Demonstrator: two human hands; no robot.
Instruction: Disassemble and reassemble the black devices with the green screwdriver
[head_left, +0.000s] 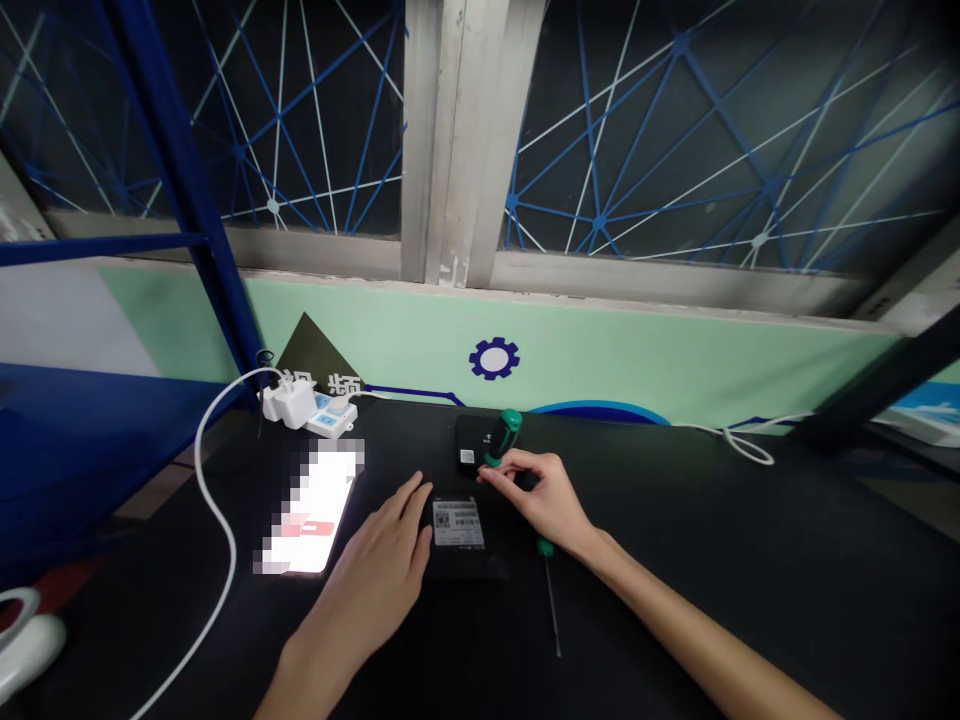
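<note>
Devices, two in all and both black, lie on the dark surface (712,590): a nearer flat case (459,555) with a white printed label and QR code facing up, and a smaller case (471,445) just beyond it, bearing a small square label. Screwdrivers also number two, both green-handled. A lying screwdriver (550,590) rests just right of the nearer case, its thin steel shaft pointing toward the viewer, while a tilted screwdriver (504,437) shows only its green and black handle above the smaller case. The left hand (375,570) lies open, fingers spread, with its fingertips at the nearer case's left edge. The right hand (544,495) is curled over that case, thumb and forefinger pinched together just below the tilted handle; whether it grips the handle cannot be told. Left of the hands lies one phone (307,510), its lit screen blurred out. Beyond it sit one white power strip (330,415) with blue panels and one white charger (289,403) plugged into it, with a white cable (214,510) curving down toward the lower left. A second white cable (742,445) lies at the far right, beneath a green wall panel (600,365) and a mesh-covered window (712,140).
</note>
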